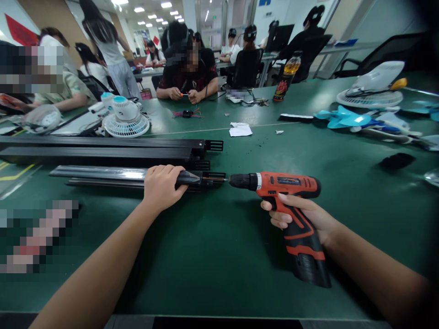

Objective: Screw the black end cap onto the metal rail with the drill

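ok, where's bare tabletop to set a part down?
Best: green table between left forearm and drill. Smaller: between drill and white paper, dark specks there. Crowded: left, black bars and white fan; far right, blue blades.

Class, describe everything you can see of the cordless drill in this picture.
The cordless drill has a red-orange and black body, apparently plastic, with a black chuck, a pale collar, a thin bit and a black lower end to its handle. Its body is roughly level, chuck toward picture left, handle slanting down and rightward. The person's right hand grips the handle. The bit is at the slotted end of a black bar; exact contact is unclear, as is whether it spins.
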`<state>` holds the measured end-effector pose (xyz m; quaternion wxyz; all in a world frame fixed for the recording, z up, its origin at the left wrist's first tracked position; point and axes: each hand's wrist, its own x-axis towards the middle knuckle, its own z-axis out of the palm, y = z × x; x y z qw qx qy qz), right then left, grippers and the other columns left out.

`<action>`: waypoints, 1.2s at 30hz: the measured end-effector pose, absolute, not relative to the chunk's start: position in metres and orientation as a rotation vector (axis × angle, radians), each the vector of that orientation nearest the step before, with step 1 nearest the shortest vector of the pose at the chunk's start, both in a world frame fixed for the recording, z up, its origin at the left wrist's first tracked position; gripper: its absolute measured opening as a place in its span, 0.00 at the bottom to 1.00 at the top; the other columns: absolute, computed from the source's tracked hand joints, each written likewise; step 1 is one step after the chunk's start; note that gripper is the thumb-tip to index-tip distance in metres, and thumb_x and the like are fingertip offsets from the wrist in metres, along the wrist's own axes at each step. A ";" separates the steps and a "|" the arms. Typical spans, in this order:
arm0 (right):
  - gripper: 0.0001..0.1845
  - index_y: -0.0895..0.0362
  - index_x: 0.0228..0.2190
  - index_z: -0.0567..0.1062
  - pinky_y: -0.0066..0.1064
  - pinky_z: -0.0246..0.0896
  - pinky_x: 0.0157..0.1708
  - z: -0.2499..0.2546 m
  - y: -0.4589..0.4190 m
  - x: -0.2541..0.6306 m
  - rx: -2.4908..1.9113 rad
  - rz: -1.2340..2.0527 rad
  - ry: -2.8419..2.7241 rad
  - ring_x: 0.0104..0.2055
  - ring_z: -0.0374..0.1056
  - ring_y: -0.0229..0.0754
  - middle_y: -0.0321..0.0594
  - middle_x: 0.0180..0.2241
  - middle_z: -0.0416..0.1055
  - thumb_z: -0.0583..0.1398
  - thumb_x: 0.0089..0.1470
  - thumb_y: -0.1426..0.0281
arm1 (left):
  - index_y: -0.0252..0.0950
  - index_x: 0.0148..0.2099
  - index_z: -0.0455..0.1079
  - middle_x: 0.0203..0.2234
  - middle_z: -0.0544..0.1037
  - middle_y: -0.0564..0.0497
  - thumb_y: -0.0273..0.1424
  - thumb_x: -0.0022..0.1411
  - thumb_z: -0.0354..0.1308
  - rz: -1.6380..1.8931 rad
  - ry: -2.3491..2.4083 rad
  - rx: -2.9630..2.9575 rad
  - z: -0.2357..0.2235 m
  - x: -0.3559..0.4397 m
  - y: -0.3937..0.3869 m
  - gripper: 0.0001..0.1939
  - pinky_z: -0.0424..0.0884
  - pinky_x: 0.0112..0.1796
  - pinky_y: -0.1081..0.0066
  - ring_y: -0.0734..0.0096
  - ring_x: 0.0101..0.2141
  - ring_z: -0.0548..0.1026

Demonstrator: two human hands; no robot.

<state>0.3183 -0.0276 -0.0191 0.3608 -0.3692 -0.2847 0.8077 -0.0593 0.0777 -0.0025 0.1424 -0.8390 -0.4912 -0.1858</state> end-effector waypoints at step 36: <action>0.24 0.60 0.33 0.81 0.22 0.55 0.23 -0.015 -0.027 0.316 -1.007 2.087 -0.663 0.23 0.56 0.33 0.28 0.18 0.59 0.78 0.48 0.53 | 0.38 0.54 0.80 0.43 0.86 0.42 0.40 0.68 0.61 -0.531 -1.418 -2.416 -0.002 -0.058 0.077 0.18 0.73 0.52 0.47 0.43 0.47 0.82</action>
